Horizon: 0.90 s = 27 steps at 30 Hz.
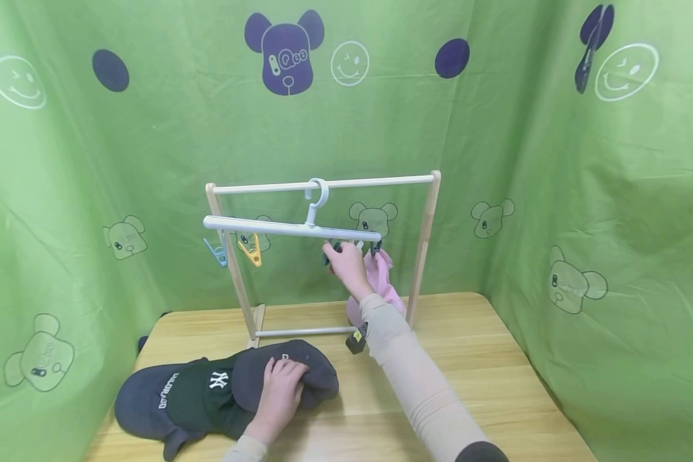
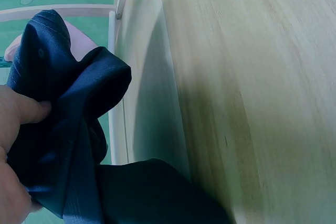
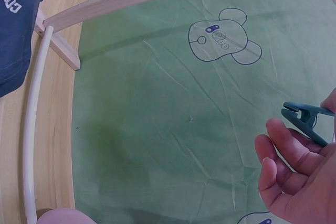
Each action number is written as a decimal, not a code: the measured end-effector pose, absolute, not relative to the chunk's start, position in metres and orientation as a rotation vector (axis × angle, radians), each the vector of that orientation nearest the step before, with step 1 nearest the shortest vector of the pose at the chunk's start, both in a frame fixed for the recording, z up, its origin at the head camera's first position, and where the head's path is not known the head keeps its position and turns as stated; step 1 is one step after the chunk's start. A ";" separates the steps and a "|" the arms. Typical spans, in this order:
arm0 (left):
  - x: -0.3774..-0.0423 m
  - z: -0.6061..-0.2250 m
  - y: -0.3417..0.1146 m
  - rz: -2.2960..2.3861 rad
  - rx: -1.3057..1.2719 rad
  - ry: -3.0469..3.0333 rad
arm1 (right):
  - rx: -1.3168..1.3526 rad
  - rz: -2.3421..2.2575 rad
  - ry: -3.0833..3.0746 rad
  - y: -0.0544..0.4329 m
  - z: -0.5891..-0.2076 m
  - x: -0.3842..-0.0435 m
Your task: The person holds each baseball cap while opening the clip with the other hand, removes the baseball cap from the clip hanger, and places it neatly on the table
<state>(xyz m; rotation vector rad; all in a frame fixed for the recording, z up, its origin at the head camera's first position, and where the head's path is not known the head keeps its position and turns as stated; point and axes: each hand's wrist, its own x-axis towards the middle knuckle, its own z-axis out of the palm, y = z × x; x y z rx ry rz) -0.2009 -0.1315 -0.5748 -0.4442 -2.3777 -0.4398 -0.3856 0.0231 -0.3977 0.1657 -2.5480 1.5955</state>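
My left hand (image 1: 281, 393) grips a dark navy baseball cap (image 1: 268, 378) that lies at the right end of a row of caps on the table. In the left wrist view, the thumb presses on the cloth of this cap (image 2: 58, 93), with its back strap standing up. Under the right half of a pale blue hanger (image 1: 277, 228), my right hand (image 1: 348, 264) pinches a dark green clip (image 3: 304, 119). Just right of that hand a pink cap (image 1: 385, 282) hangs from a dark clip (image 1: 375, 248) at the hanger's end.
A wooden rack (image 1: 427, 237) bears the hanger on its top bar (image 1: 381, 181). On the hanger's left half hang a blue clip (image 1: 217, 251) and a yellow clip (image 1: 251, 250). A dark green cap (image 1: 199, 394) and another navy cap (image 1: 144, 394) lie left of my left hand.
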 end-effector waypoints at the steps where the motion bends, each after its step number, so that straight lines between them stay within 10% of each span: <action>1: -0.201 -0.576 -0.131 -0.441 -0.441 -2.380 | 0.167 1.596 -2.546 0.023 -0.398 -0.386; 27: -0.201 -0.592 -0.125 -0.437 -0.381 -2.512 | 0.177 1.592 -2.521 0.023 -0.400 -0.387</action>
